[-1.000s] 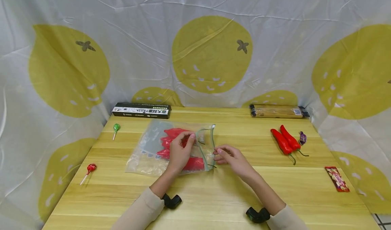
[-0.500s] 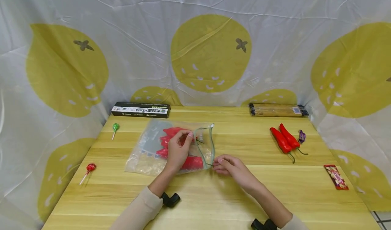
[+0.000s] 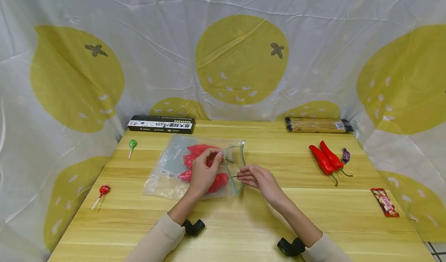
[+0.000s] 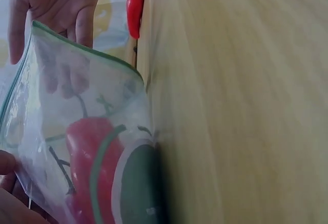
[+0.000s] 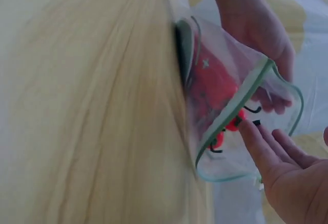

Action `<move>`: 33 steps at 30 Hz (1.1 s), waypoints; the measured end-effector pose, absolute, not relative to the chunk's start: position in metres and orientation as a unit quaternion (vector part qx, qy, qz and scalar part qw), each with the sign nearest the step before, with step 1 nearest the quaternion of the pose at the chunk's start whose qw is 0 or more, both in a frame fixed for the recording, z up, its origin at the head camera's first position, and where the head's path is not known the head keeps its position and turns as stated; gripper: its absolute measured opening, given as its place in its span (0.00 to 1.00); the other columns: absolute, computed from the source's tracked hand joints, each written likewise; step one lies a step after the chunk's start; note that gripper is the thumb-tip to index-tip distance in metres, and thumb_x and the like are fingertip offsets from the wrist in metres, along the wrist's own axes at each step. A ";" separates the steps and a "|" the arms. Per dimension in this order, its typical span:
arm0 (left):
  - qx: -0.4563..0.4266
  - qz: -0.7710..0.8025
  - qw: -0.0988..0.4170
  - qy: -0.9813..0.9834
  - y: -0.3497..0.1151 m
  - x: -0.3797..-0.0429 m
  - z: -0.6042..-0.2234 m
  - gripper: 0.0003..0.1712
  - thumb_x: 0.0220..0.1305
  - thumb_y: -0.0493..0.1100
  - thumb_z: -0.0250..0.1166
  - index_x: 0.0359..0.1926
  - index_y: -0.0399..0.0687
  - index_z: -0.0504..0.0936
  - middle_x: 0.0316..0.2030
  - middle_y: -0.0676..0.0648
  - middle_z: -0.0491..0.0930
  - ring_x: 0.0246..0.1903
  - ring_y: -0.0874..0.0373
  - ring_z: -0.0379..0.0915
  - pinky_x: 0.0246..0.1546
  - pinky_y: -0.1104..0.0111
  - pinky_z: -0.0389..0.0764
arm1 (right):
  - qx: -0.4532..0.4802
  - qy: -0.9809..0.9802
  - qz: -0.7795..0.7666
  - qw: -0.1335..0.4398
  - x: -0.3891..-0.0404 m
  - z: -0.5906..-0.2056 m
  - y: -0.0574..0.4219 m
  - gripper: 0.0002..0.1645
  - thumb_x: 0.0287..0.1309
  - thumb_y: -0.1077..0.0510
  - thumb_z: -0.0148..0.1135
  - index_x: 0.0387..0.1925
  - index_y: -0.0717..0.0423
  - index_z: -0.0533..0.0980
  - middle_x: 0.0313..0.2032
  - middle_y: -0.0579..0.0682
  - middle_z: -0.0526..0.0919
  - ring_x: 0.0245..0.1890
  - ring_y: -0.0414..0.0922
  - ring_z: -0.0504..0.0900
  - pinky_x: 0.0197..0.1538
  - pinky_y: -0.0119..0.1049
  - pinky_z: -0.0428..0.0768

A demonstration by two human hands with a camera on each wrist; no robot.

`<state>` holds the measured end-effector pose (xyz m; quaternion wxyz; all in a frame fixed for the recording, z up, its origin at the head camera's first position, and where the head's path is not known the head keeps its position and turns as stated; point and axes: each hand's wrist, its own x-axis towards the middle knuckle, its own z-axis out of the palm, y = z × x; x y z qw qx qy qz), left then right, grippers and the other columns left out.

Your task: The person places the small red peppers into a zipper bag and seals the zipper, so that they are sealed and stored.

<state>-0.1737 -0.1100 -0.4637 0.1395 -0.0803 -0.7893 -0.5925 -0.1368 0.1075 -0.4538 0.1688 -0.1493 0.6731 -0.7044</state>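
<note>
A clear zip bag (image 3: 163,184) with a green-edged mouth lies on the table, its mouth spread toward the right. Inside it are several red chili peppers (image 3: 217,182) with dark stems, also seen through the plastic in the left wrist view. My left hand (image 3: 204,173) pinches the upper layer of the bag close to the mouth. At the opening is my right hand (image 3: 259,182), its fingers (image 5: 261,149) extended and touching the stem end of a pepper; the thumb stands apart from them. Part of the peppers is hidden behind my left hand.
Two red peppers (image 3: 325,159) and a purple-wrapped candy (image 3: 345,156) lie at the right, with a red snack packet (image 3: 385,202) nearer. A black pasta box (image 3: 161,124) and a noodle pack (image 3: 317,125) stand along the back. Green (image 3: 132,144) and red (image 3: 104,190) lollipops lie left.
My right hand dipped to the bag's near corner, then moved up and left into the mouth. The nearest pepper has shifted left, deeper into the bag. My left hand keeps its hold.
</note>
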 end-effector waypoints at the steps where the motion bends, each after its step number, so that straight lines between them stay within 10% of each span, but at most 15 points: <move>1: -0.082 -0.594 0.138 -0.788 -0.110 -0.174 -0.464 0.12 0.65 0.58 0.62 0.41 0.59 0.82 0.34 0.55 0.84 0.38 0.61 0.80 0.39 0.71 0.82 | -0.146 0.675 -0.703 0.170 -0.138 -0.454 0.106 0.38 0.75 0.40 0.36 0.59 0.74 0.67 0.58 0.73 0.73 0.59 0.62 0.76 0.62 0.48 0.75; 11: -0.088 -0.610 0.120 -0.778 -0.108 -0.165 -0.444 0.08 0.67 0.45 0.63 0.43 0.47 0.82 0.36 0.48 0.84 0.38 0.59 0.79 0.42 0.70 0.80 | -0.106 0.675 -0.701 0.206 -0.145 -0.467 0.078 0.36 0.76 0.40 0.34 0.60 0.68 0.68 0.57 0.66 0.76 0.58 0.55 0.78 0.58 0.40 0.79; 24: -0.076 -0.619 0.090 -0.776 -0.121 -0.170 -0.437 0.09 0.66 0.43 0.63 0.45 0.46 0.83 0.38 0.46 0.85 0.39 0.59 0.81 0.39 0.73 0.82 | -0.117 0.734 -0.662 0.102 -0.149 -0.458 0.151 0.24 0.69 0.51 0.56 0.57 0.63 0.71 0.54 0.70 0.76 0.53 0.63 0.78 0.56 0.51 0.79; 33: -0.067 -0.625 0.091 -0.772 -0.135 -0.183 -0.466 0.13 0.64 0.50 0.65 0.46 0.52 0.85 0.43 0.49 0.85 0.43 0.62 0.81 0.44 0.75 0.82 | -0.044 0.854 -0.518 0.000 -0.153 -0.454 0.237 0.25 0.67 0.41 0.55 0.58 0.50 0.73 0.54 0.56 0.80 0.51 0.41 0.80 0.50 0.20 0.76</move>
